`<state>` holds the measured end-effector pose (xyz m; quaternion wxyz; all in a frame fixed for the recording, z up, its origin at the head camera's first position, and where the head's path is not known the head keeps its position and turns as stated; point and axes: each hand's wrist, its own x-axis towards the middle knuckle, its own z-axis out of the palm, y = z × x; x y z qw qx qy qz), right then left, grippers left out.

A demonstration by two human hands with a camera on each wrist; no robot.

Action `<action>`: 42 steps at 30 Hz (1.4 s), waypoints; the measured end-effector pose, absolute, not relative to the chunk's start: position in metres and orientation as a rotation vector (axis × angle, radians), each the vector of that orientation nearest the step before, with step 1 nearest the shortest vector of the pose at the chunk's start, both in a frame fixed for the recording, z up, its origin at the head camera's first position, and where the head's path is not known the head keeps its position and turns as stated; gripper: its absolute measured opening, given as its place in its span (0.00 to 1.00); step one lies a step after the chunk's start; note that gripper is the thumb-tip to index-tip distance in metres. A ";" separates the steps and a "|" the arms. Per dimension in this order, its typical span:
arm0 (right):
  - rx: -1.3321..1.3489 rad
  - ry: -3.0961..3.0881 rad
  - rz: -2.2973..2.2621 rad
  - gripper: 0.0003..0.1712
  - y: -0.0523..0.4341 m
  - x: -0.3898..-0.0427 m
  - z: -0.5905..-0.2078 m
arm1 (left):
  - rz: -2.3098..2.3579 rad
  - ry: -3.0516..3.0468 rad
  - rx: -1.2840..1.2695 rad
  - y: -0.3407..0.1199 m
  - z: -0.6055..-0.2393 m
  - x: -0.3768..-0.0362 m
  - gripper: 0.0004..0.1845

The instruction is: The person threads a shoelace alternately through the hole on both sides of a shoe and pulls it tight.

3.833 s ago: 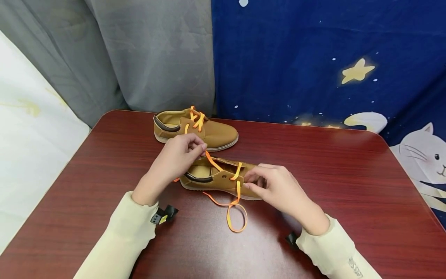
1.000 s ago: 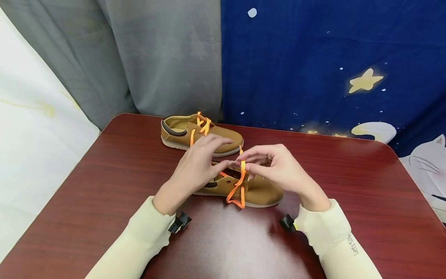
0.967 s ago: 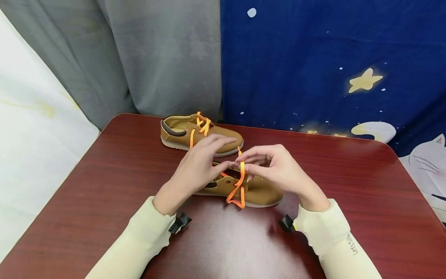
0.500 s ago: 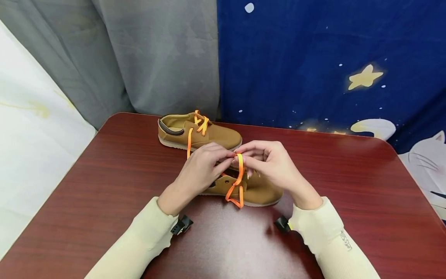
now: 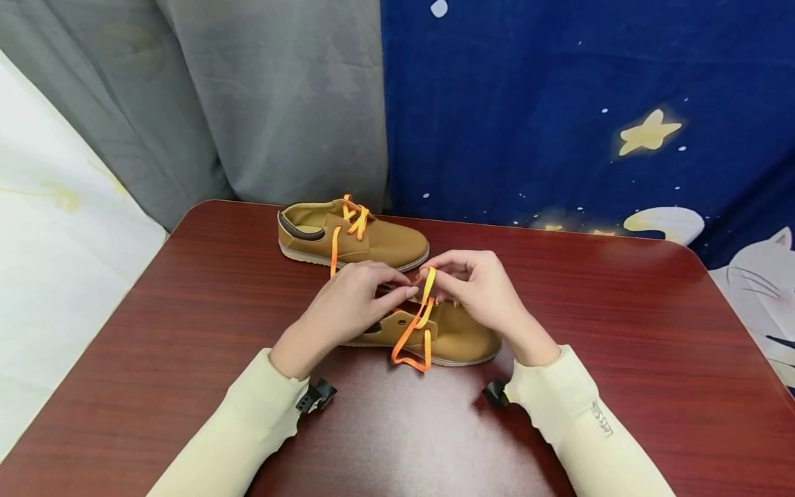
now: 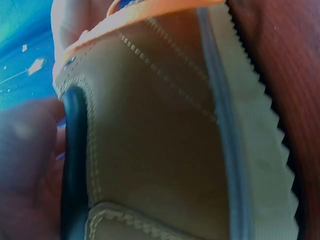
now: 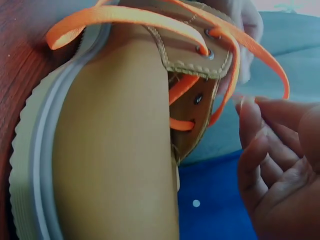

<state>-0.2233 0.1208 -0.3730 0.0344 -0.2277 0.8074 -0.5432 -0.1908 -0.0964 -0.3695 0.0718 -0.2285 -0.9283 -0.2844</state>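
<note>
My right hand (image 5: 481,293) has its thumb and forefinger pinched on a flat orange shoelace (image 5: 415,330), holding the lace up above the open top of the near shoe (image 5: 456,335); my other fingers on that hand are loosely curled underneath. My left hand (image 5: 348,307) meets it from the other side, its fingertips (image 5: 406,293) drawn together and touching the same lace right beside my right thumb, though whether they truly grip it I cannot tell. From the pinch, the lace runs down past an eyelet in the shoe's side flap and ends in a small fold lying on the table (image 5: 621,324) against the sole. The shoe is tan, with a pale ridged sole and a dark collar at the heel; it lies under both my hands, near the middle of the dark red wooden table, toe pointing to my right. In the right wrist view the lace (image 7: 175,20) crosses through metal eyelets on the flap. Behind it, near the table's far edge, sits the matching second shoe (image 5: 350,235), also with orange lacing. My sleeves are cream coloured. Beyond the table hang a grey curtain (image 5: 248,103) and a blue cloth with stars (image 5: 559,103).
</note>
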 end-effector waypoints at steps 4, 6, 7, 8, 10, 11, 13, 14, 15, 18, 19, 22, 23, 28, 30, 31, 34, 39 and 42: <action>-0.660 2.408 -1.693 0.07 0.123 -0.227 -0.374 | -0.854 -2.856 -0.778 -0.100 -0.369 -0.192 0.07; -0.649 2.393 -1.696 0.08 0.124 -0.228 -0.375 | -0.824 -2.851 -0.801 -0.100 -0.370 -0.193 0.07; -0.642 2.384 -1.696 0.08 0.124 -0.229 -0.376 | -0.811 -2.844 -0.804 -0.100 -0.370 -0.193 0.07; -0.634 2.376 -1.694 0.08 0.124 -0.229 -0.376 | -0.798 -2.836 -0.800 -0.099 -0.371 -0.193 0.07; -0.619 2.362 -1.692 0.08 0.125 -0.231 -0.378 | -0.780 -2.822 -0.774 -0.097 -0.373 -0.194 0.08; -0.609 2.351 -1.691 0.08 0.126 -0.231 -0.379 | -0.773 -2.819 -0.758 -0.096 -0.374 -0.194 0.08; -0.587 2.326 -1.697 0.09 0.126 -0.233 -0.382 | -0.758 -2.820 -0.725 -0.095 -0.375 -0.193 0.08; -0.571 2.310 -1.704 0.09 0.126 -0.233 -0.383 | -0.751 -2.822 -0.709 -0.094 -0.376 -0.193 0.08; -0.555 2.290 -1.712 0.09 0.126 -0.234 -0.385 | -0.743 -2.824 -0.697 -0.094 -0.376 -0.192 0.09; -0.505 2.221 -1.738 0.11 0.125 -0.236 -0.390 | -0.716 -2.822 -0.669 -0.094 -0.378 -0.192 0.09; -0.488 2.199 -1.745 0.12 0.124 -0.237 -0.392 | -0.709 -2.822 -0.664 -0.094 -0.378 -0.191 0.09; -0.437 2.145 -1.768 0.12 0.123 -0.238 -0.396 | -0.702 -2.826 -0.650 -0.093 -0.379 -0.191 0.10; -0.421 2.129 -1.775 0.11 0.123 -0.238 -0.397 | -0.702 -2.831 -0.646 -0.093 -0.379 -0.191 0.10; -0.379 2.086 -1.805 0.05 0.125 -0.240 -0.398 | -0.701 -2.859 -0.635 -0.091 -0.377 -0.192 0.10; -0.381 2.077 -1.809 0.04 0.127 -0.240 -0.399 | -0.697 -2.865 -0.632 -0.090 -0.376 -0.191 0.09; -0.381 2.070 -1.813 0.04 0.128 -0.240 -0.399 | -0.698 -2.867 -0.630 -0.090 -0.376 -0.192 0.09; -0.366 2.047 -1.836 0.05 0.128 -0.240 -0.401 | -0.710 -2.865 -0.632 -0.090 -0.376 -0.192 0.09; -0.304 2.037 -1.879 0.04 0.123 -0.238 -0.403 | -0.727 -2.863 -0.622 -0.090 -0.377 -0.192 0.09; -0.283 2.047 -1.899 0.04 0.121 -0.238 -0.404 | -0.732 -2.864 -0.601 -0.090 -0.377 -0.191 0.09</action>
